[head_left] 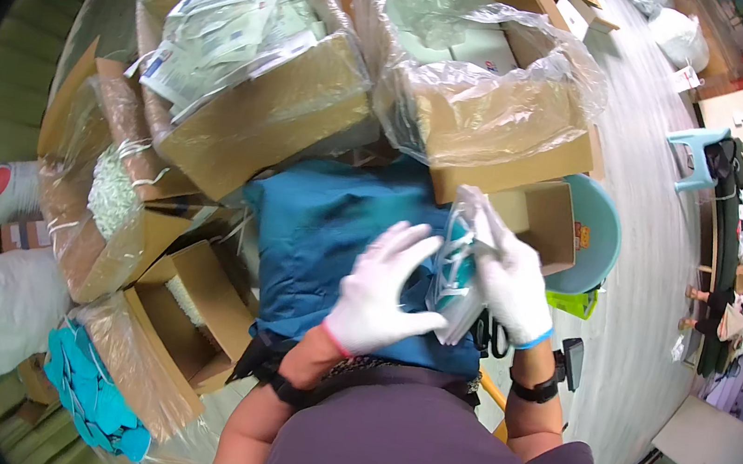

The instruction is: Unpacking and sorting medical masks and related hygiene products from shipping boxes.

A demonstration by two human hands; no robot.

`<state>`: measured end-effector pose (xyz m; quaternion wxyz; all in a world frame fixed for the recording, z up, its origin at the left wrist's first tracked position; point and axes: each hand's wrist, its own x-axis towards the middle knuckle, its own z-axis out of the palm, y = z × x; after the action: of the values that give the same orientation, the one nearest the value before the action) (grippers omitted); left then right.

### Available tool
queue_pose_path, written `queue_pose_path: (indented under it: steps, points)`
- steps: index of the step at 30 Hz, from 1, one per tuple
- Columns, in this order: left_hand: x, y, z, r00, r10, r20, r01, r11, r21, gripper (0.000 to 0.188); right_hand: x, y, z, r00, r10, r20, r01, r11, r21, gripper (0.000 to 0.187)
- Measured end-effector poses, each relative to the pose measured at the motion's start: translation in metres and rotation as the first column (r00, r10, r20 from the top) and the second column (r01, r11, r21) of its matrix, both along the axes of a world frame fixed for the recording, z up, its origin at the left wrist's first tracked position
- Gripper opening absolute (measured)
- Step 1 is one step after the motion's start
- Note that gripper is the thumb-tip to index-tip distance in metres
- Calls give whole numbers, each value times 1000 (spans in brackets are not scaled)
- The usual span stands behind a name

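My right hand (514,288), in a white glove with a blue cuff, grips a see-through plastic bag (451,285). Something teal with white strips shows inside the bag; its kind I cannot make out. My left hand (380,291), white-gloved with a pink cuff, is spread open just left of the bag, its thumb close to the lower end; whether it touches I cannot tell. Beneath both hands a dark blue cloth (302,223) lies across my lap. Black scissors handles (494,337) show partly below my right hand.
Ahead stand a plastic-lined carton (261,147) heaped with flat packets and another lined carton (507,132). A small open box (532,220) sits by a light blue tub (600,239) at right. Left are an open carton (183,310) and teal pieces (92,392). Another person (741,314) is far right.
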<state>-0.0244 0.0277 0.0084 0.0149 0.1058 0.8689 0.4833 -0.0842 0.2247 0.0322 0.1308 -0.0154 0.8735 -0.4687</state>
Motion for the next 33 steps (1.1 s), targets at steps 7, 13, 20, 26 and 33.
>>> queue_pose_path:
  steps: [7,13,20,26,33]
  points:
    - [9,-15,-53,957,11,289,-150,873,463,100,30,-43,-60,978,130,165,-103,981,-166,33]
    - [21,-17,-88,876,418,240,-464,867,182,43,60,-62,-75,867,35,497,184,904,-385,18]
    - [12,-47,-52,841,527,123,-536,778,329,26,56,-27,-79,894,-17,448,33,999,-26,16]
    - [0,-73,16,980,-118,-161,68,955,-289,35,4,-31,4,869,311,-385,-328,945,25,29]
    - [6,-56,11,960,-274,60,279,911,-303,27,-16,-46,0,587,806,-76,-802,592,83,31]
